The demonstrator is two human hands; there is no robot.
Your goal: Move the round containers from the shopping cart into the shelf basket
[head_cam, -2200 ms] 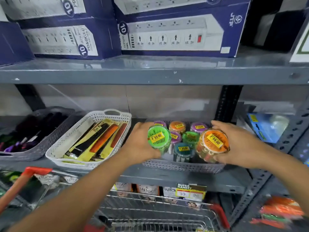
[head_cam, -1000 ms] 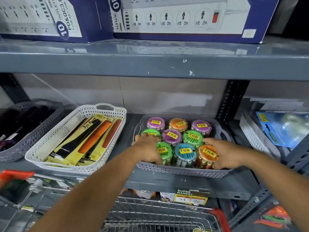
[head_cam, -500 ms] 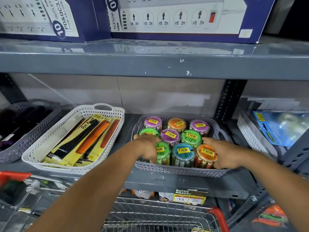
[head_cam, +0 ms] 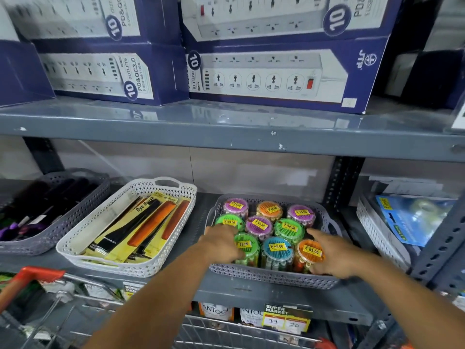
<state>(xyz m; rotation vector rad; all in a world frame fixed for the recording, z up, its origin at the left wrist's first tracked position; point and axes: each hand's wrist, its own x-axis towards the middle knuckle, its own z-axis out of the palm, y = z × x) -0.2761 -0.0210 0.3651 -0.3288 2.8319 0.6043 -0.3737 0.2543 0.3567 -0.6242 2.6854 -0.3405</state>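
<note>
2 hands (head_cam: 221,244) still rest on basket (head_cam: 274,277) containers (head_cam: 276,248) — unchanged.

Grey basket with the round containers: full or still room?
Full, as far as shown. The grey basket holds nine round containers in three tight rows of three, lids touching, no open slot visible between them.

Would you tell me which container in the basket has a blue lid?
The front-row middle container: it alone has a blue lid, standing between a green one and an orange one.

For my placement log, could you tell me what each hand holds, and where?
Left hand grips the green-lidded container by its side; right hand grips the orange-lidded container by its side.
</note>
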